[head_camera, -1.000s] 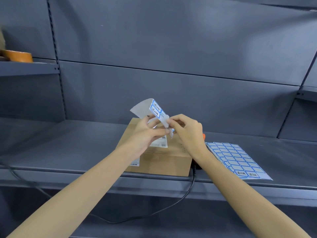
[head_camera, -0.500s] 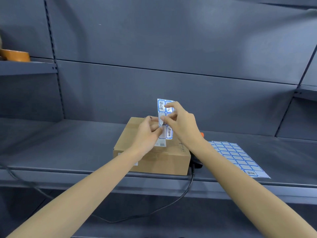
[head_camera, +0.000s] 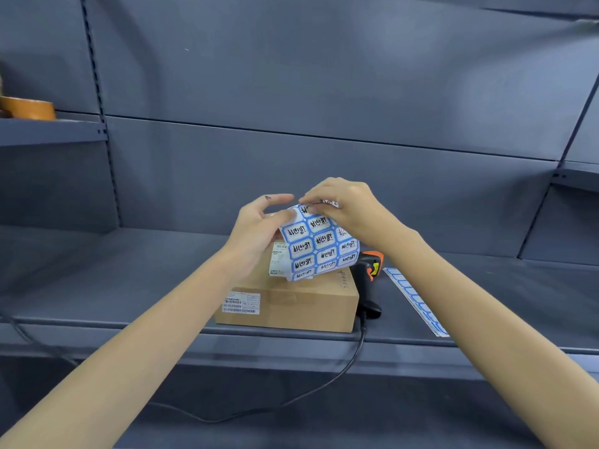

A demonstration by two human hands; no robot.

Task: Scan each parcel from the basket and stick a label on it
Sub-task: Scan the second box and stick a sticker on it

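Head view: both hands (head_camera: 259, 228) (head_camera: 343, 209) pinch label sheet (head_camera: 319, 243) (curled) above parcel (head_camera: 291, 303).

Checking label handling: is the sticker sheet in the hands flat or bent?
Bent. The sticker sheet curves over the cardboard box, its top edge pinched by the left hand and right hand.

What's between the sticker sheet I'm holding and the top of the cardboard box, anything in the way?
Nothing visible. The label sheet hangs from both hands, left hand and right hand, just above the box. The box's brown top beside its white shipping label lies bare; the scanner stands to the right.
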